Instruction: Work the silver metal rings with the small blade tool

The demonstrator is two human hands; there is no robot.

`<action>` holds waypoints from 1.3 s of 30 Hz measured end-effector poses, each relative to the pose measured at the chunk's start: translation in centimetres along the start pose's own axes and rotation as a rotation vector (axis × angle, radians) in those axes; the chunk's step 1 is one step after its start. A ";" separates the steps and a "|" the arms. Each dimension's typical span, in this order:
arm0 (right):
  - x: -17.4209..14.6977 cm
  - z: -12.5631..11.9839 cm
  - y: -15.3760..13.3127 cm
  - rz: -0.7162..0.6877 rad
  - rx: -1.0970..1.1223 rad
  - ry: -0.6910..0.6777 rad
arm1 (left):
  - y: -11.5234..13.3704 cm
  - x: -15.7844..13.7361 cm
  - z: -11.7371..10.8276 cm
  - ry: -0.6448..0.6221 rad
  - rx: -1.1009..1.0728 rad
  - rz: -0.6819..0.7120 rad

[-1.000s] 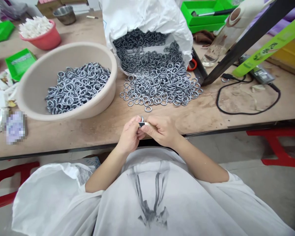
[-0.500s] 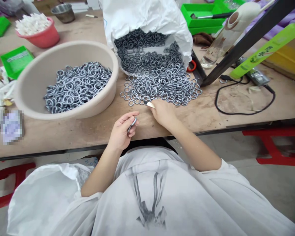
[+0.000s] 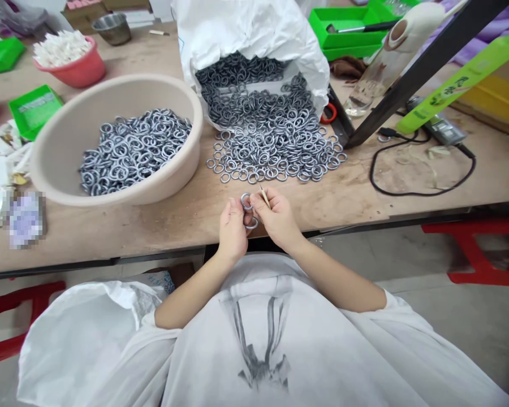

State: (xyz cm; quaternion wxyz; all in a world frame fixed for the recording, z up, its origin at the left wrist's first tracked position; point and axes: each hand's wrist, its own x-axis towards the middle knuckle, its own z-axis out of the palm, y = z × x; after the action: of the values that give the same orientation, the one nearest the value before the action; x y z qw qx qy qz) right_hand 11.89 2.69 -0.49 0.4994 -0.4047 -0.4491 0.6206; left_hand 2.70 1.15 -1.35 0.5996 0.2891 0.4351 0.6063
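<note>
My left hand (image 3: 233, 229) is closed around grey metal-looking rings at the table's front edge. One ring (image 3: 246, 200) stands up at its fingertips and another ring (image 3: 251, 224) shows lower, by the curled fingers. Close beside it, my right hand (image 3: 279, 219) is closed on a small tool (image 3: 265, 198) with a pale handle and a thin tip. Its fingertips meet the upper ring; whether they grip it is hard to see. Just beyond both hands lies a loose pile of rings (image 3: 275, 144), spilling from a white sack (image 3: 246, 31).
A big beige basin (image 3: 165, 189) of rings stands left of the sack. Farther left are a red bowl (image 3: 82, 68) of white pieces and a green tray (image 3: 29, 130). On the right, a dark metal post (image 3: 411, 85) slants up near a black cable (image 3: 419, 193).
My hands have come together. The right one drew back from the pile's edge towards me, while the left moved right. Two rings now show at the left hand, where one showed before.
</note>
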 end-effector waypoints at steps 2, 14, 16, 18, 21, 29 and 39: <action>-0.3 0.1 0.3 -0.043 -0.001 0.021 | -0.4 0.0 -0.3 -0.002 0.042 0.097; 1.0 -2.9 -0.8 -0.276 -0.349 -0.115 | 1.8 0.3 -0.6 -0.142 0.052 -0.030; 0.2 -3.2 -1.1 -0.324 -0.516 -0.158 | 1.9 0.2 -0.5 -0.119 0.027 -0.047; -0.5 -3.2 -1.3 -0.372 -0.653 -0.208 | 2.1 0.1 -0.3 -0.099 -0.009 -0.065; -1.0 -3.0 -1.5 -0.438 -0.760 -0.216 | 2.2 0.1 -0.2 -0.084 -0.053 -0.102; 0.0 -3.2 -1.0 -0.383 -0.848 -0.229 | 1.8 -0.4 -0.9 -0.158 -0.052 -0.136; 7.6 -0.7 -1.9 -0.236 -1.349 -0.139 | 15.2 3.4 -5.7 0.263 0.828 0.896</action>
State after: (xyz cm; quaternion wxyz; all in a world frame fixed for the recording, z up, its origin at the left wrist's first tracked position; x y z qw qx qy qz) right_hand 11.69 10.48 0.75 0.1728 -0.5349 -0.8091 0.1715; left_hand -9.88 4.97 8.81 0.0663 0.5749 0.5406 0.6106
